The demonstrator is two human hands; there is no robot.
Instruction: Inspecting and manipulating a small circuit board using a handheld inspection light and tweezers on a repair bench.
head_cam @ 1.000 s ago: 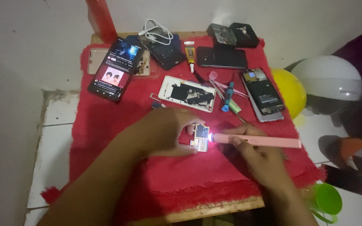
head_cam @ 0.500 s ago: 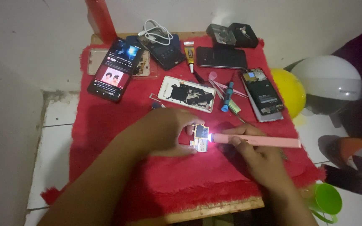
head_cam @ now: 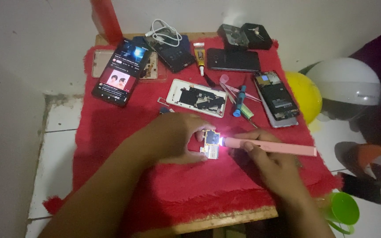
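Observation:
My left hand (head_cam: 173, 136) pinches a small circuit board (head_cam: 211, 144) and holds it on the red cloth (head_cam: 124, 176). My right hand (head_cam: 272, 165) grips a pink pen-shaped light (head_cam: 272, 146). Its lit tip touches the board's right edge and shines white on it. Just behind my hands lies an opened white phone (head_cam: 197, 97) with its insides showing.
A lit phone (head_cam: 121, 72) showing a video lies at the back left. An opened grey phone (head_cam: 276, 98), small screwdrivers (head_cam: 240, 100), a glue tube (head_cam: 199, 57), a black phone (head_cam: 233, 59) and a white cable (head_cam: 164, 31) lie around. Helmets (head_cam: 345, 86) and a green cup (head_cam: 344, 209) sit right of the table.
Both hands stay in place with the board and the light. Only the picture on the lit phone's screen has changed.

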